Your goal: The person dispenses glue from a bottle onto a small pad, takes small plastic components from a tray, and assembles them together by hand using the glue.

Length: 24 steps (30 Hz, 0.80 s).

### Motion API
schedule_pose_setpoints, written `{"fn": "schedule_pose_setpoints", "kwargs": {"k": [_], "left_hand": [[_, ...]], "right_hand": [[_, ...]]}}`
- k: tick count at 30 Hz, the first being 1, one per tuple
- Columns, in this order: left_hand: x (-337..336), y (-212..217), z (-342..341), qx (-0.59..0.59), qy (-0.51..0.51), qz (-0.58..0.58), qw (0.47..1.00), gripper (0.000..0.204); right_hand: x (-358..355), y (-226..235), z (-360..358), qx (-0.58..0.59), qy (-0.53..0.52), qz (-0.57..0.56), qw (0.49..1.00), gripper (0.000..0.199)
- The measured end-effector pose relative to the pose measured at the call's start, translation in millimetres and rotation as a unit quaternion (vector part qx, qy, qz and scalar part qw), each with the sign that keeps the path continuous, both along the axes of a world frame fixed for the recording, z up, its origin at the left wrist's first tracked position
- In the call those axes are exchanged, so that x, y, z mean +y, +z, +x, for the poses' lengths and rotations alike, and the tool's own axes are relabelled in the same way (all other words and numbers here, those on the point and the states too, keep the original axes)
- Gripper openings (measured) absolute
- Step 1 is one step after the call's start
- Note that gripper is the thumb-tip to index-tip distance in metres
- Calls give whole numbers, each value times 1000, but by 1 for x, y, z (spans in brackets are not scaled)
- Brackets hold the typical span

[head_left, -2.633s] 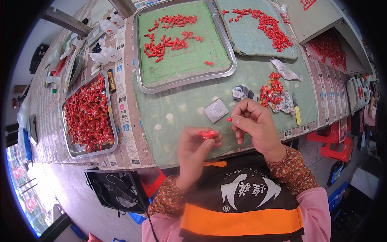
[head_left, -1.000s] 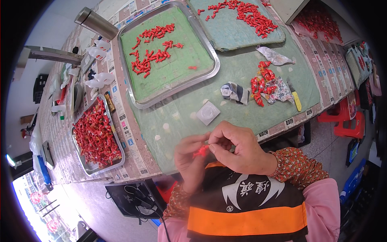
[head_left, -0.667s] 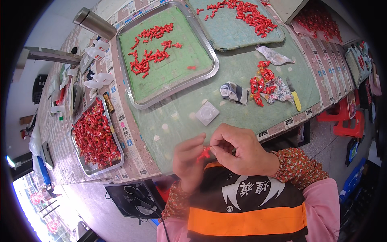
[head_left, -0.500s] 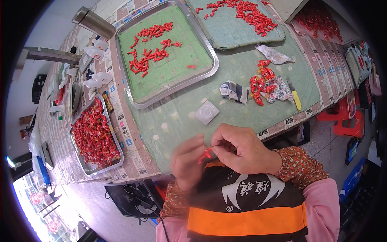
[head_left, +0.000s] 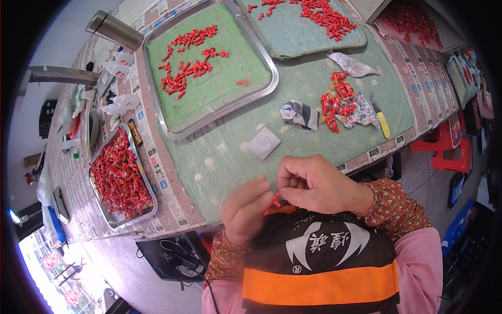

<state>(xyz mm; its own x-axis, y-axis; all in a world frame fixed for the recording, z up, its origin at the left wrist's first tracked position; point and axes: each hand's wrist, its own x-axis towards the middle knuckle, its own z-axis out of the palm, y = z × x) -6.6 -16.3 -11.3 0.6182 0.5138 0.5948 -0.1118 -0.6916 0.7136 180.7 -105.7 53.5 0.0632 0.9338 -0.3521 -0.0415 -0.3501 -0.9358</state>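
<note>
Red candy (head_left: 275, 200) sits pinched between both hands at the near edge of the bench (head_left: 314, 89), just short of a small clear lid (head_left: 264, 143). Beyond the lid lie loose candies (head_left: 337, 102) and a metal tray (head_left: 209, 68). Left hand (head_left: 244, 209) and right hand (head_left: 311, 183) each keep their grip clamped on it.

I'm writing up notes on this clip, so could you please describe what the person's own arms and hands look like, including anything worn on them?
Both hands are bare, with no gloves or rings that I can make out: the left hand and the right hand. The forearms are covered by brownish-orange sleeve covers with a small flower print, gathered at the wrist. Higher up, pink sleeves show.
</note>
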Motion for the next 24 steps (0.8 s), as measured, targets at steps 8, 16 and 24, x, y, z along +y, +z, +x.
{"fn": "schedule_pose_setpoints", "kwargs": {"k": [8,16,24], "left_hand": [[1,1,3,5,-14,14,1000,23],[0,0,3,24,-24,42,999,22],[3,2,3,40,-43,45,997,21]], "right_hand": [[2,-1,9,-35,63,8,997,7],[5,-2,13,2,81,-34,996,8],[6,-2,11,51,73,-112,990,8]]}}
